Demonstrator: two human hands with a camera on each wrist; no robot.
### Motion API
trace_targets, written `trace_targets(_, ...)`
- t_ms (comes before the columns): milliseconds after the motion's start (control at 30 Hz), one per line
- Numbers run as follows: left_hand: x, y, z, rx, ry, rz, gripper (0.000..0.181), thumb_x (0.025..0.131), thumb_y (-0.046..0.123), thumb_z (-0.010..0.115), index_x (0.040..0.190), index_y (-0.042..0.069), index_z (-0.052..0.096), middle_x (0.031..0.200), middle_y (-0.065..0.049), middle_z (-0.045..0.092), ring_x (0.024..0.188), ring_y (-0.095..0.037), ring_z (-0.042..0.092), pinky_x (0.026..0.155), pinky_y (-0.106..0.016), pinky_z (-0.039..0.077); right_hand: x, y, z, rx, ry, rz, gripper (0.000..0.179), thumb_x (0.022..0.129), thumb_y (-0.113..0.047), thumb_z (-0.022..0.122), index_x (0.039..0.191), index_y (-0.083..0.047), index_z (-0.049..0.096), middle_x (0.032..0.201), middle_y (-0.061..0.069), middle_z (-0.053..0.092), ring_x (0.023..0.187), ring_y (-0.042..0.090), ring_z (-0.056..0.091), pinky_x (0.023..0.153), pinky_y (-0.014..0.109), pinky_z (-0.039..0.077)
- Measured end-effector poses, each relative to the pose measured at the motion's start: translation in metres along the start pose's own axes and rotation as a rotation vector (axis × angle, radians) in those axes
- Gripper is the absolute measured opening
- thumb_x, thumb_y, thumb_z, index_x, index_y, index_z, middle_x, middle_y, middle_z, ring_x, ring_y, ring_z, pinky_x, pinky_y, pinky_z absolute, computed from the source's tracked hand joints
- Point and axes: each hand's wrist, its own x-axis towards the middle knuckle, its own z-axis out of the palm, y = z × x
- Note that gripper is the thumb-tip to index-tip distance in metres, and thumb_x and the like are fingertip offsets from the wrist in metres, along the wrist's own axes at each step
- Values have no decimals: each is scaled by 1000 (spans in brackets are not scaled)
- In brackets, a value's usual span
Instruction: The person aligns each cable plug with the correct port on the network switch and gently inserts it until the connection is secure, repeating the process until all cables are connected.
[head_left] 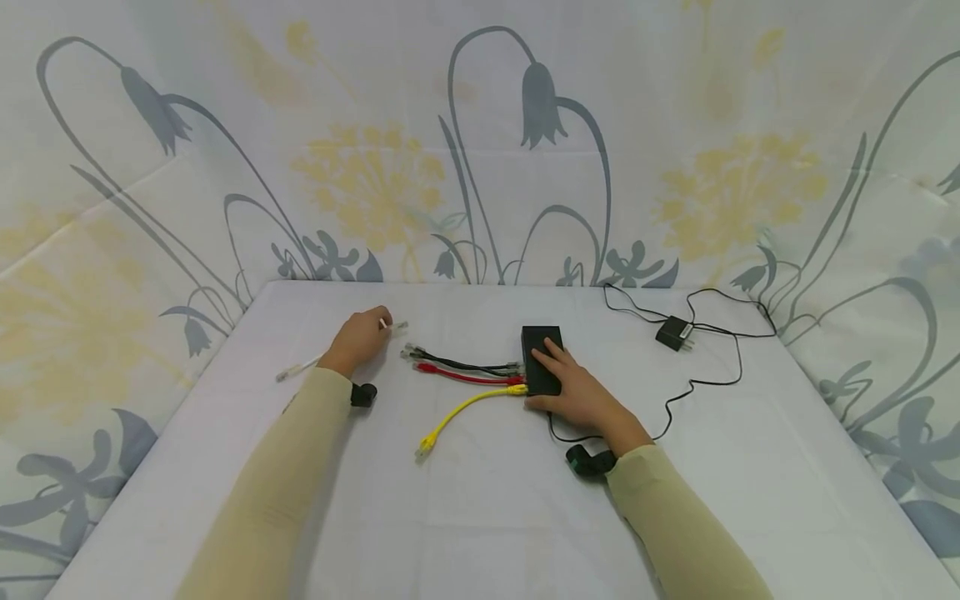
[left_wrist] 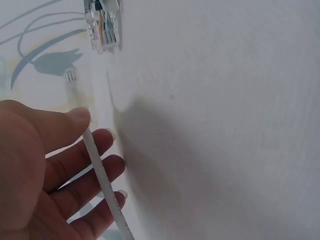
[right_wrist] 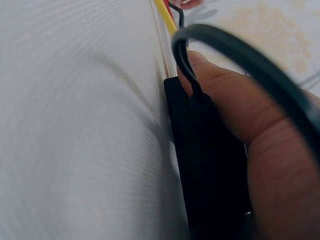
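My left hand (head_left: pixel 362 342) pinches a short white network cable (left_wrist: pixel 102 177) between thumb and fingers, close to one clear plug (left_wrist: pixel 72 82). Its other plug (head_left: pixel 285 375) points toward the left side of the table. On the black network switch (head_left: pixel 542 379) lies my right hand (head_left: pixel 581 396), fingers spread over the top and thumb against the near end. Black cables (head_left: pixel 468 364), a red cable (head_left: pixel 465 378) and a yellow cable (head_left: pixel 468 406) meet the switch's left side. Whether every plug is fully seated cannot be seen.
A thin black power cord (head_left: pixel 701 382) runs from the switch's near end to a black power adapter (head_left: pixel 673 332) at the back right. Flower-patterned cloth (head_left: pixel 487 208) stands behind and beside the white table (head_left: pixel 465 525).
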Motion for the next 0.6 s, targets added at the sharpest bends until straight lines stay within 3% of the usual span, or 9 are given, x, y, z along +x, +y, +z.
trace_targets(233, 3, 4, 4, -77, 7, 34, 25, 101, 17, 47, 121, 5, 55, 114, -22, 64, 100, -34, 60, 87, -47, 47, 0, 1, -2, -1, 1, -3, 88, 84, -55, 68, 154, -25, 26, 165, 1, 6, 149, 39, 13, 112, 63, 25)
trace_targets(433, 5, 6, 11, -135, 15, 31, 26, 102, 18, 45, 124, 6, 54, 121, -22, 61, 112, -37, 57, 95, -50, 45, 0, 0, -2, 3, -5, 2, 89, 83, -56, 69, 155, -25, 26, 165, 0, 5, 149, 38, 12, 112, 63, 25)
trace_targets(600, 6, 8, 17, -177, 26, 24, 28, 103, 20, 43, 126, 9, 54, 123, -20, 61, 113, -35, 57, 96, -50, 45, 0, 0, -1, 6, -6, 2, 88, 83, -55, 69, 155, -25, 26, 165, 0, 5, 149, 38, 12, 112, 63, 25)
